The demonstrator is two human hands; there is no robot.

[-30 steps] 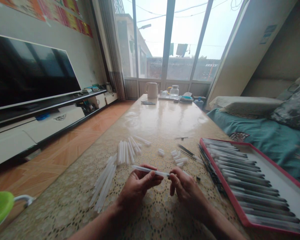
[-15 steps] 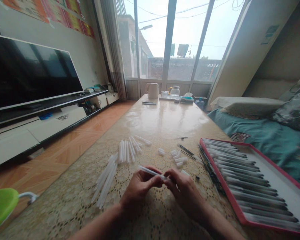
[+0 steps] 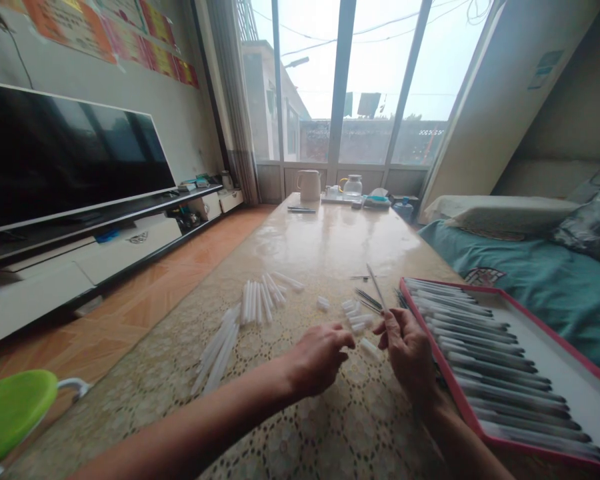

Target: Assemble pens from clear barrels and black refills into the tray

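My right hand (image 3: 407, 343) pinches a slim, greyish pen (image 3: 377, 285) between thumb and fingers. Its pointed end slants up and away; the lower end is hidden in the hand. To its left, my left hand (image 3: 320, 357) hovers above the table, fingers curled, and whatever they may hold is hidden. Between the hands lies a short white tube piece (image 3: 370, 348). Small white pieces (image 3: 353, 313) form a group just beyond, beside thin dark refills (image 3: 369, 300). White pen tubes (image 3: 255, 303) lie in a row on the left, with longer white sticks (image 3: 220, 350) nearer me.
A red-rimmed box (image 3: 460, 393) of several dark-tipped pens stands at the right table edge. At the far end are a kettle (image 3: 309, 185), a glass jug (image 3: 353, 188) and a tissue pack (image 3: 377, 198). A green stool (image 3: 17, 413) stands at lower left.
My hands have moved apart. The right hand has lifted to the right with the pen upright in it; the left no longer visibly holds the white tube. The view has shifted slightly.
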